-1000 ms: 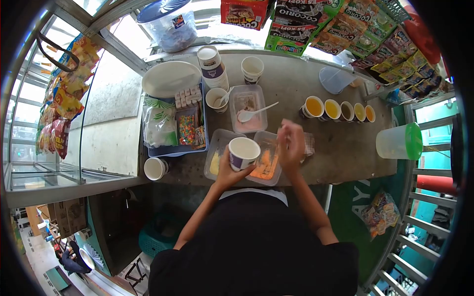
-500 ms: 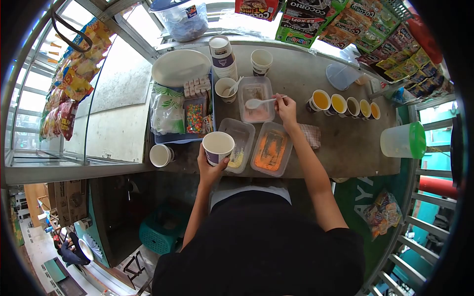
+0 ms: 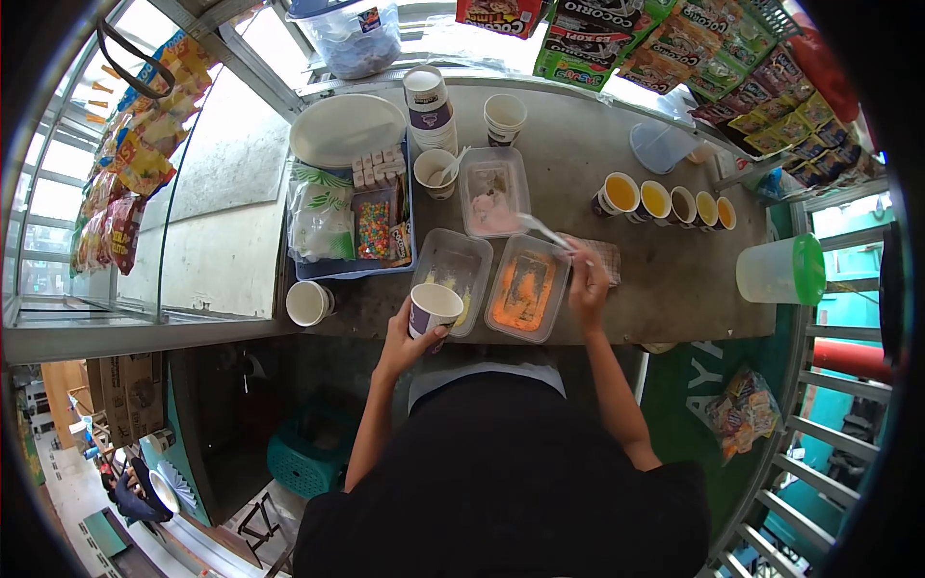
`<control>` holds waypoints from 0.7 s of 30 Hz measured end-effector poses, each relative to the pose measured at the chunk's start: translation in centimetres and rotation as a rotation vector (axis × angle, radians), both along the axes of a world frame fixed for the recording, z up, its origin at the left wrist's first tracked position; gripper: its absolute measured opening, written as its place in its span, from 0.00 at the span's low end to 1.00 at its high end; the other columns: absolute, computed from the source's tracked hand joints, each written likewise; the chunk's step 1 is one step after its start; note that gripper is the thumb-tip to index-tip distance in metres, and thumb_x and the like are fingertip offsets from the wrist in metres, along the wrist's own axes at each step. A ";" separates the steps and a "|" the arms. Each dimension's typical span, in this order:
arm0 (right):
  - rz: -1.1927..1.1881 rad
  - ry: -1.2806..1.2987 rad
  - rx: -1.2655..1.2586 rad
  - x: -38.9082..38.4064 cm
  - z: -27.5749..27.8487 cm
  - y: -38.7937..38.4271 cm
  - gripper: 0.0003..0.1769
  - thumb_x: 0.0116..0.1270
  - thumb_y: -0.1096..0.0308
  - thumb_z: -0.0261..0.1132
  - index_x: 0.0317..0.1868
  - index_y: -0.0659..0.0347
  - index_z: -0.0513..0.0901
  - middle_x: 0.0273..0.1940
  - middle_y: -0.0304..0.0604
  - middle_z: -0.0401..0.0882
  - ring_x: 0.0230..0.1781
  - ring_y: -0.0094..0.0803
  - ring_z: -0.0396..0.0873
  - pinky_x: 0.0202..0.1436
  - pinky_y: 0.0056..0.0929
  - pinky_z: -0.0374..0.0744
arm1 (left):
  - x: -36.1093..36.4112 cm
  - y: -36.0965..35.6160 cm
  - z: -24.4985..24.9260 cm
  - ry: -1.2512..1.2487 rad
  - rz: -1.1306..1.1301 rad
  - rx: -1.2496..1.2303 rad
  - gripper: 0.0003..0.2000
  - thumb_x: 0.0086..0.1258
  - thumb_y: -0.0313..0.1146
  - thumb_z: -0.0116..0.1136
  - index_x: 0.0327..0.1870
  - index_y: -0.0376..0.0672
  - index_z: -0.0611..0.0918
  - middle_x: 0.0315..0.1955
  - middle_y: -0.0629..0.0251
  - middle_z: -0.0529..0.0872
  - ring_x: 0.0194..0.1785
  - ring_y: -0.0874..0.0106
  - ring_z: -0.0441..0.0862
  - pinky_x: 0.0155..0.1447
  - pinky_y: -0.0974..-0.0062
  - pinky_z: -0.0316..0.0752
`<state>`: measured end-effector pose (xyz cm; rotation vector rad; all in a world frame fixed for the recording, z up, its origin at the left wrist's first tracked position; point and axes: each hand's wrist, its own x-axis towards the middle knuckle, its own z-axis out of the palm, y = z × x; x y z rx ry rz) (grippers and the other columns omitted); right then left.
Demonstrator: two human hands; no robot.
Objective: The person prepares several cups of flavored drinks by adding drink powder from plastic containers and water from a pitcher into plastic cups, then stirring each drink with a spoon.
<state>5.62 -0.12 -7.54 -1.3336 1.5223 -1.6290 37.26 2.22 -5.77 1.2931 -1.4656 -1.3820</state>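
My left hand (image 3: 408, 345) is wrapped round a paper cup (image 3: 438, 302) near the counter's front edge, mouth up; its inside looks white. In my right hand (image 3: 589, 287) a white plastic spoon (image 3: 545, 231) is gripped by its handle, blurred, its bowl pointing up and left above the tubs. Just left of that hand sits a clear tub with orange powder (image 3: 525, 292). Farther back stands a tub with pink powder (image 3: 494, 210). A third tub (image 3: 448, 253), with some yellow powder, lies partly behind the held cup.
Several filled cups (image 3: 655, 200) stand in a row at the right. A blue tray (image 3: 371, 274) of supplies is left, near a stack of cups (image 3: 431, 116) and a cup on its side (image 3: 308, 304). A green-lidded container (image 3: 776, 270) lies far right. Sachets (image 3: 597, 43) hang above.
My right hand has drawn back toward me and slightly right, carrying the spoon from over the pink powder to near the orange tub. My left hand has lowered the cup slightly toward me.
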 end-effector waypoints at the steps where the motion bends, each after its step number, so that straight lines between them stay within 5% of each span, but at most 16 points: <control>1: -0.003 0.000 0.003 0.0 -0.4 0.2 0.13 0.77 0.67 0.56 0.51 0.64 0.83 0.46 0.43 0.85 0.48 0.27 0.81 0.50 0.26 0.78 | -0.1 0.2 -0.3 0.006 -0.001 0.015 0.33 0.58 0.45 0.71 0.59 0.33 0.75 0.45 0.56 0.87 0.50 0.69 0.84 0.55 0.70 0.76; 3: -0.209 -0.571 0.126 -0.2 -0.9 0.3 0.17 0.80 0.61 0.52 0.57 0.62 0.79 0.49 0.43 0.84 0.52 0.28 0.80 0.58 0.27 0.75 | -0.4 0.4 -1.1 0.015 -0.010 0.029 0.32 0.58 0.45 0.71 0.59 0.33 0.75 0.45 0.56 0.87 0.50 0.69 0.84 0.55 0.70 0.76; 6: -0.203 -0.725 0.129 -0.4 -3.3 0.4 0.21 0.81 0.56 0.50 0.58 0.64 0.78 0.50 0.42 0.83 0.52 0.27 0.79 0.59 0.28 0.75 | -1.0 0.3 -1.7 0.051 -0.007 0.062 0.32 0.59 0.46 0.71 0.59 0.33 0.75 0.44 0.56 0.87 0.49 0.69 0.84 0.55 0.70 0.76; 21: -0.169 -0.831 0.114 2.9 -2.2 -4.1 0.19 0.80 0.57 0.50 0.56 0.63 0.78 0.51 0.43 0.81 0.55 0.29 0.78 0.67 0.35 0.72 | -2.3 0.2 -2.2 0.119 -0.031 0.116 0.29 0.64 0.45 0.67 0.59 0.33 0.75 0.45 0.56 0.86 0.50 0.70 0.83 0.57 0.71 0.75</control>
